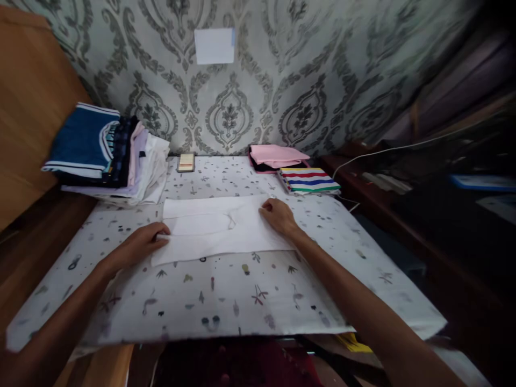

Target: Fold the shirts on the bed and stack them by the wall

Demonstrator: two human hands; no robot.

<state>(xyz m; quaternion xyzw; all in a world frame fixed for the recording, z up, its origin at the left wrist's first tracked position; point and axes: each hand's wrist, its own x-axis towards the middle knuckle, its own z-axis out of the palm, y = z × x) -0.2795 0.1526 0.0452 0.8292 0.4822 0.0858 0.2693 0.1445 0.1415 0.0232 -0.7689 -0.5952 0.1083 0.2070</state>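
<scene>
A white garment (209, 231), folded into a long flat strip, lies across the middle of the patterned tabletop cover (226, 301). At its left end my left hand (145, 242) pinches the edge of the cloth between thumb and fingers. My right hand (280, 216) rests on the garment's right end, its fingers curled and closed on the fabric there. Fold lines run lengthwise between the two hands, with a small crease right of centre. What kind of garment it is I cannot make out.
A pile of folded clothes (84, 142) stands at the back left beside a wooden panel (32, 107). Pink folded cloth (278, 155) and a striped folded cloth (309, 180) lie at the back right. A small framed card (186, 162) sits near the wall. A white cable (374, 154) hangs on the right.
</scene>
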